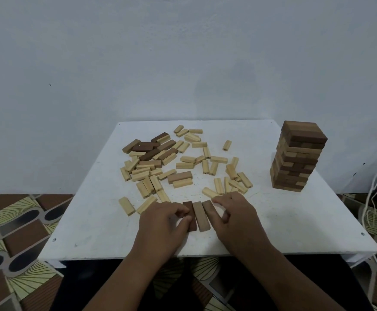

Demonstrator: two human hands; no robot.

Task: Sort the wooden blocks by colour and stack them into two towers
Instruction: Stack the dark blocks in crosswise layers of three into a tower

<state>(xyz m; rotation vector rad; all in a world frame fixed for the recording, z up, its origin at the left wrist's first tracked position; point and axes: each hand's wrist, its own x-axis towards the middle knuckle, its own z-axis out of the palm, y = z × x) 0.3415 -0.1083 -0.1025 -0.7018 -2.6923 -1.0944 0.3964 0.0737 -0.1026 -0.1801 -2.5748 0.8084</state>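
Blocks, three brown ones [197,216], side by side near the desk's [93,232] front edge, about mid-width. Long axes running front to back, slightly fanned: darkest block [190,217] on the left, paler brown one [201,218] in the middle, third [208,209] on the right, partly hidden under the right hand.

Left hand [162,225] on the row's left flank; fingers [180,212] curled, thumb and forefinger pinching the darkest block's long side near its middle. Right hand [234,214] on the right flank, fingers [225,217] bent and pressing that side; whether gripping the third block or only nudging it, can't tell, since contact is hidden.

Key relation: row sits between the two hands, so squeezing goes across the short axis, w/ both hands about equally near. Probably squaring up a three-block layer for a brown tower; judged early for this stack, since nothing lies under the row.

Finished-looking brown tower [298,156] near the right edge toward the back, well apart from the hands. Loose pile [183,162], mostly pale w/ some brown pieces, spread from desk centre to back left. Nearest strays: pale blocks [147,204] just behind the left hand, more behind the right.

Risk: uneven push could skew the fan further rather than close it.
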